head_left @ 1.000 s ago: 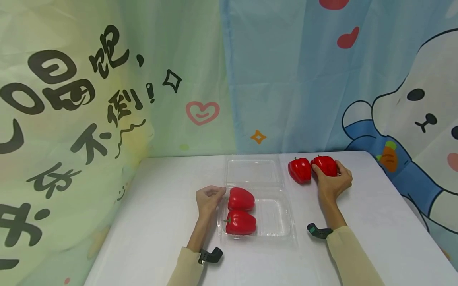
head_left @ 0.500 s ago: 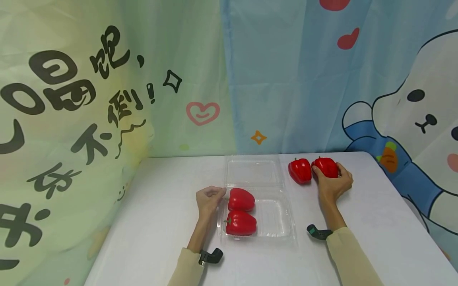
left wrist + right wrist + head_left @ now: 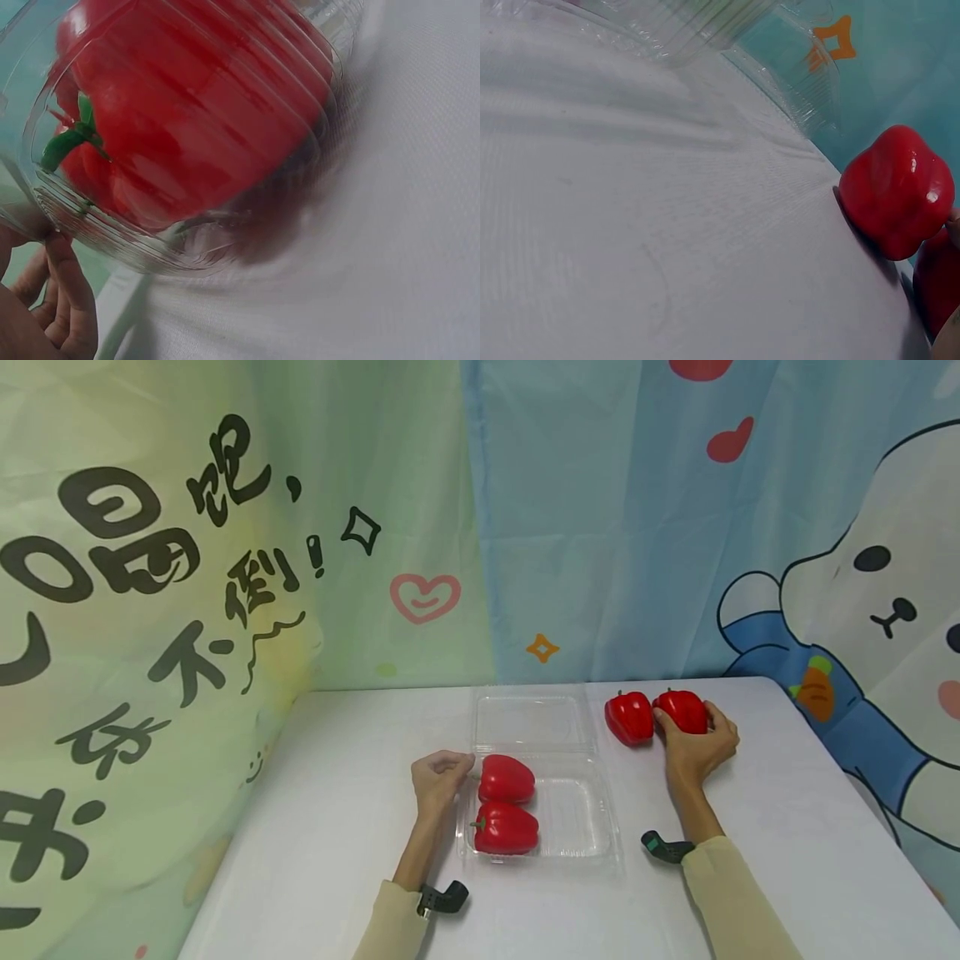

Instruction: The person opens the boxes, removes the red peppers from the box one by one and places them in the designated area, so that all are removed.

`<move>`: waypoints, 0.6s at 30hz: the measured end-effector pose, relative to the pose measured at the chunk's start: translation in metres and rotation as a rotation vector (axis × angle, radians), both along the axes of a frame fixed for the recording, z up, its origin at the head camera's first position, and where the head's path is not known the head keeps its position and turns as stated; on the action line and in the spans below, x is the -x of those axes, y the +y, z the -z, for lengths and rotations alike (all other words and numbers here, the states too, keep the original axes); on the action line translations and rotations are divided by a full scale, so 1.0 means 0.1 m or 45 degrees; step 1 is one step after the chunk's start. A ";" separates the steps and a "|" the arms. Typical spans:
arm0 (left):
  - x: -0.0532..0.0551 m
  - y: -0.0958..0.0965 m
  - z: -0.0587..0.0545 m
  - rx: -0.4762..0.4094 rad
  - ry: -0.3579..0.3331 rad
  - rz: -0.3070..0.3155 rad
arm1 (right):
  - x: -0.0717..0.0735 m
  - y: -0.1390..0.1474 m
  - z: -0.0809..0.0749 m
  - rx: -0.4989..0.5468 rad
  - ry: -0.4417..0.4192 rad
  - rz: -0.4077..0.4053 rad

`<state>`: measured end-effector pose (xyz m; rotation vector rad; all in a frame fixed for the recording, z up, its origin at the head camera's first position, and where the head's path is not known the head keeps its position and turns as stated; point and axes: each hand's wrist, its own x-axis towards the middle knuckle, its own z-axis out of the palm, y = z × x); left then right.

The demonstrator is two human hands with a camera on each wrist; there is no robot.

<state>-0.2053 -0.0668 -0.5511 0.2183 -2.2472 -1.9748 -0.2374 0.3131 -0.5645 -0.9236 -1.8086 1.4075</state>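
My left hand (image 3: 438,779) pinches the left rim of a clear plastic clamshell box (image 3: 573,814), whose lid (image 3: 534,720) lies folded back. Inside, along the left side, sit two red bell peppers: a rear one (image 3: 506,779) and a front one (image 3: 506,828) with its green stem pointing left. At the back right of the table my right hand (image 3: 699,745) grips another red bell pepper (image 3: 681,710), thumb on its left side and fingers around its right. Just left of it stands a further bell pepper (image 3: 629,718), shown large in the right wrist view.
A white cloth covers the table (image 3: 337,793). Its back edge meets a printed curtain (image 3: 555,527) right behind the peppers and the lid. The right half of the box shows its bare floor. Dark wrist cameras (image 3: 442,897) sit on both wrists.
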 end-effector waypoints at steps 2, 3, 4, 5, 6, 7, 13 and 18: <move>0.00 0.00 0.00 0.001 -0.006 -0.001 | 0.00 0.00 0.00 0.005 -0.010 -0.002; 0.00 0.00 0.00 -0.001 -0.008 0.001 | 0.01 0.00 0.00 0.005 -0.013 -0.004; 0.00 0.00 0.00 -0.004 -0.011 0.001 | 0.01 -0.01 0.01 0.006 -0.017 -0.005; 0.00 0.00 0.00 -0.007 -0.014 0.003 | 0.01 -0.01 0.01 0.007 -0.019 -0.007; 0.01 0.00 0.00 -0.011 -0.014 0.004 | 0.01 -0.01 0.01 0.006 -0.022 -0.008; 0.01 -0.01 0.00 -0.014 -0.016 0.005 | 0.02 0.00 0.01 0.003 -0.022 -0.009; 0.01 -0.01 -0.01 -0.026 -0.011 0.017 | 0.02 0.01 0.01 -0.012 -0.016 -0.016; 0.01 -0.01 -0.02 -0.038 -0.013 0.022 | 0.01 0.00 0.00 -0.015 -0.027 -0.026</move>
